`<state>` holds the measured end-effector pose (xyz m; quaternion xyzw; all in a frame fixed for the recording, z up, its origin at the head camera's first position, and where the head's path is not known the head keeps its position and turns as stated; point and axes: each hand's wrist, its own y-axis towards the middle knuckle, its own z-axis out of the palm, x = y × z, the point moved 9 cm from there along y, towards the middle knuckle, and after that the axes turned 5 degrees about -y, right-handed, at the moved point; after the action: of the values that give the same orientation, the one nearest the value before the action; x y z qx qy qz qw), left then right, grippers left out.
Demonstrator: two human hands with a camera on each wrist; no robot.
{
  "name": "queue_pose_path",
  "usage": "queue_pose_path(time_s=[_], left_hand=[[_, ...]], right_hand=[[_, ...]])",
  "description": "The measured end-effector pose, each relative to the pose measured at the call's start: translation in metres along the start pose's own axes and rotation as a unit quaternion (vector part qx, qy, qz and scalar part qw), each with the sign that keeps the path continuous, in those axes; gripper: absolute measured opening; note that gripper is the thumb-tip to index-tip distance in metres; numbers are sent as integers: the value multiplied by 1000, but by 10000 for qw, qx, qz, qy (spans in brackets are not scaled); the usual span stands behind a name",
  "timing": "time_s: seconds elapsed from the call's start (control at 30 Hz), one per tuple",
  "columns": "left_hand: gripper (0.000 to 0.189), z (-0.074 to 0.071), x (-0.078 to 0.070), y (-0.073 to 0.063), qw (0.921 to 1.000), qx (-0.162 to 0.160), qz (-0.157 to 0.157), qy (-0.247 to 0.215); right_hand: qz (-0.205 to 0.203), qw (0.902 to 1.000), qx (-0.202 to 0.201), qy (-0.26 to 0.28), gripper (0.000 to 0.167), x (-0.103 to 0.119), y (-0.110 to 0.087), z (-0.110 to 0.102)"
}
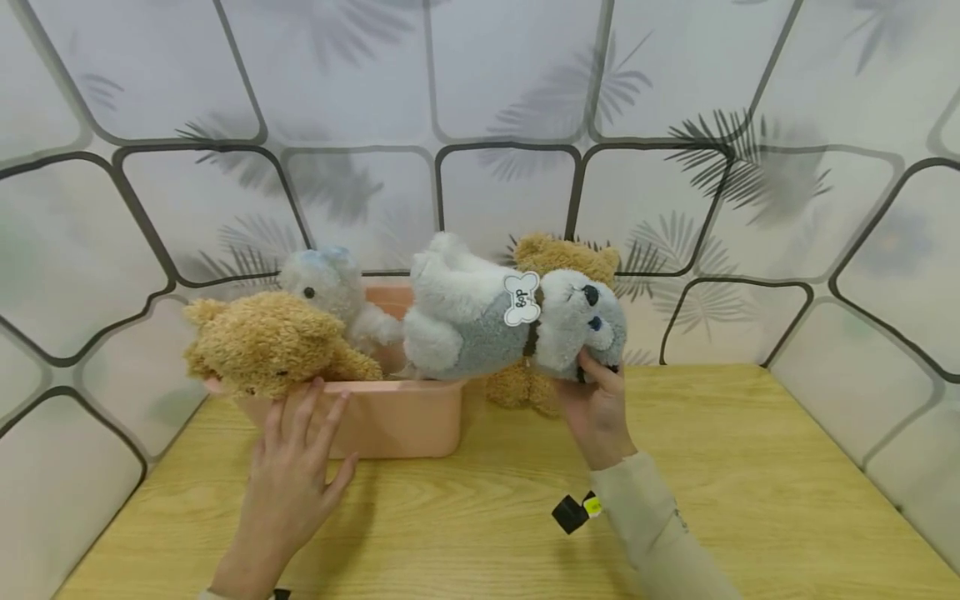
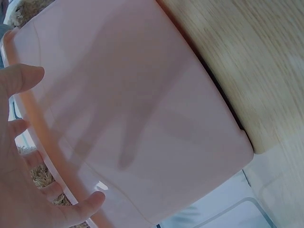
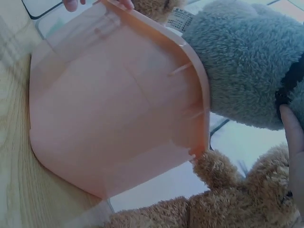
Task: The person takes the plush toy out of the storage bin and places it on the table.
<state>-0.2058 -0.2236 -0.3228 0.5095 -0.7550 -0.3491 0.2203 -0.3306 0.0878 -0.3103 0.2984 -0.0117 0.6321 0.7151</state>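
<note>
A grey and white plush dog (image 1: 480,333) with a bone-shaped "dog" tag lies sideways in the air, its feet end over the right end of a pink bin (image 1: 405,421). My right hand (image 1: 600,408) holds it by the head, thumb on the face. In the right wrist view the toy dog's grey back (image 3: 242,61) shows beside the bin's rim. My left hand (image 1: 292,475) rests on the bin's front rim with fingers spread. Just beyond those fingertips, a tan plush bear (image 1: 262,342) leans over the rim. Behind it in the bin sits a white and pale blue plush toy (image 1: 326,287).
A second tan plush bear (image 1: 562,250) stands behind the held dog, right of the bin, partly hidden. On the wooden table (image 1: 750,467) lies a small black and yellow item (image 1: 573,510) near the right sleeve. Patterned panels (image 1: 510,83) enclose the back and sides.
</note>
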Motion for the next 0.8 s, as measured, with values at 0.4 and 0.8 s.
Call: queue_pose_path(time_s=[0.4, 0.8], left_hand=[[72, -2, 1, -2, 10000, -55, -6, 46], [70, -1, 0, 0, 10000, -72, 10, 14]], right_hand=[[161, 9991, -281, 272, 29, 15, -7, -23], [192, 9989, -23, 425, 37, 28, -16, -28]])
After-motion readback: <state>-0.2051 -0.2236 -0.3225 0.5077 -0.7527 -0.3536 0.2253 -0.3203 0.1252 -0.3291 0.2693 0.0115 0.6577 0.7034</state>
